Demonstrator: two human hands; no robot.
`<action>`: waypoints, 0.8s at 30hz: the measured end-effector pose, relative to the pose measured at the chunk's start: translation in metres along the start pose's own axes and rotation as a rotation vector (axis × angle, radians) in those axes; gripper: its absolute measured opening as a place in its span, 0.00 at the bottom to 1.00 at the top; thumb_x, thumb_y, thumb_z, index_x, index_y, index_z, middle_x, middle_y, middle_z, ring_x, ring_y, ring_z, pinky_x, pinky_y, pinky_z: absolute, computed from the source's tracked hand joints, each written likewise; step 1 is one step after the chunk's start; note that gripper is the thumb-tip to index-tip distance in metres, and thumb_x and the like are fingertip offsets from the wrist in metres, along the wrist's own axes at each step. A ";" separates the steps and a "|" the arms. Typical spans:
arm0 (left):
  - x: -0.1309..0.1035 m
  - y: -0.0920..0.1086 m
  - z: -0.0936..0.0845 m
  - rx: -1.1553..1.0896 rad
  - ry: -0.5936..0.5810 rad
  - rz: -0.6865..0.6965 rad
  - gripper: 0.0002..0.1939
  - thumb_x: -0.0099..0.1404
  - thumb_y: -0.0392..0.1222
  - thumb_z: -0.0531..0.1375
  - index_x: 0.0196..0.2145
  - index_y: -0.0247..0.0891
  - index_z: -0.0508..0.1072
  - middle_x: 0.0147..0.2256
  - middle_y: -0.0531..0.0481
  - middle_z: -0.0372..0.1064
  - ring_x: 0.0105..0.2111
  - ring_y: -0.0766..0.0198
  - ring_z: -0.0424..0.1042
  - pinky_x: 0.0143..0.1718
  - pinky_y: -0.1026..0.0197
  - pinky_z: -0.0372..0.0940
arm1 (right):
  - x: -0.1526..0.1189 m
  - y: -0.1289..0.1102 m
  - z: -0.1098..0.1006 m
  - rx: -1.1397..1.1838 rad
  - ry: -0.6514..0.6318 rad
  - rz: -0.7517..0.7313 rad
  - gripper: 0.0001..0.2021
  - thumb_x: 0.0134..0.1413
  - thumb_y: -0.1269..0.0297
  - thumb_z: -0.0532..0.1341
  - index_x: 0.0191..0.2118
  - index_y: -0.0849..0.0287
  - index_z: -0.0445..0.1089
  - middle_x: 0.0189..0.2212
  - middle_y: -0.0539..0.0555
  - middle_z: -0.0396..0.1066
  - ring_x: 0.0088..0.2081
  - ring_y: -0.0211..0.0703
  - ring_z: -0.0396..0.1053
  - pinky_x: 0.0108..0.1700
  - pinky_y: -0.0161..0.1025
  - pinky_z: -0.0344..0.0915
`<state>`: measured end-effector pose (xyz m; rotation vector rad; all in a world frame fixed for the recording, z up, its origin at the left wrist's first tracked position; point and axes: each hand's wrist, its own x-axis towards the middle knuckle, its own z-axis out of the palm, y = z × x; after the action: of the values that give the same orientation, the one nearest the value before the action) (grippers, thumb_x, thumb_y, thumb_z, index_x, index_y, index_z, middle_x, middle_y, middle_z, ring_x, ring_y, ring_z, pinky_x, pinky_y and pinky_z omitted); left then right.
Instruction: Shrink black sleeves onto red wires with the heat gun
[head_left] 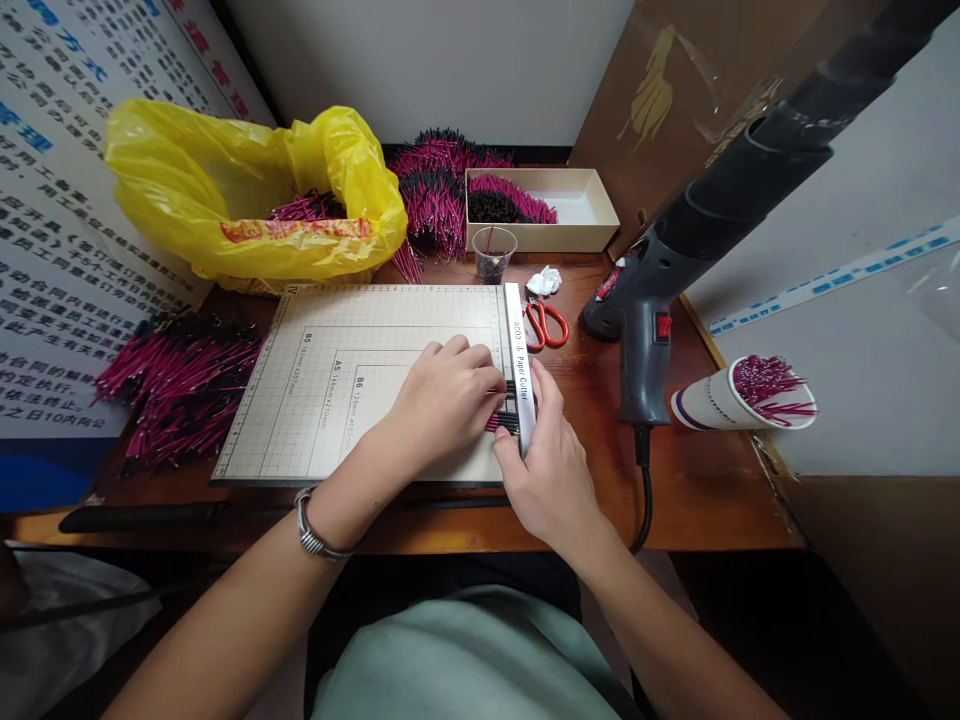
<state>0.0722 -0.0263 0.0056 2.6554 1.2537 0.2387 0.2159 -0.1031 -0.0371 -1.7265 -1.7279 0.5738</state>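
Observation:
My left hand [454, 395] rests palm down on the paper cutter [405, 310], its fingers curled over a few magenta wires with black ends [506, 422]. Those wires lie across the board towards the white strip [519, 350] along the cutter's right edge. My right hand [551, 470] grips that edge near its front end. Its thumb lies on the board side by the black wire ends, and its fingers are on the outer side of the strip. Parts of the wires are hidden under my left fingers.
Behind the cutter stand a yellow bag [255, 240], a wire heap [435, 190], a cardboard box [547, 238] and a plastic cup [493, 262]. Red-handled scissors [551, 325], a heat gun [645, 350] and a paper cup [705, 400] are at right. More wires [187, 390] lie left.

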 end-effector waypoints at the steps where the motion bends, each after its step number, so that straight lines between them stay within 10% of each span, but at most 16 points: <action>1: -0.001 -0.001 0.001 -0.028 0.019 0.006 0.11 0.71 0.39 0.59 0.36 0.37 0.82 0.37 0.44 0.76 0.37 0.55 0.65 0.37 0.55 0.57 | 0.000 0.000 0.000 -0.002 0.001 -0.002 0.34 0.61 0.56 0.52 0.70 0.61 0.47 0.68 0.66 0.60 0.64 0.61 0.66 0.61 0.64 0.69; 24: -0.005 0.002 0.012 0.094 0.145 0.100 0.12 0.70 0.39 0.59 0.31 0.38 0.81 0.32 0.47 0.76 0.35 0.56 0.64 0.34 0.54 0.51 | 0.000 -0.001 0.001 -0.023 0.015 -0.026 0.33 0.61 0.58 0.52 0.70 0.62 0.50 0.64 0.69 0.65 0.63 0.60 0.68 0.59 0.63 0.70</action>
<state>0.0729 -0.0326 -0.0055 2.8306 1.2013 0.4038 0.2149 -0.1028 -0.0374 -1.7171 -1.7506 0.5303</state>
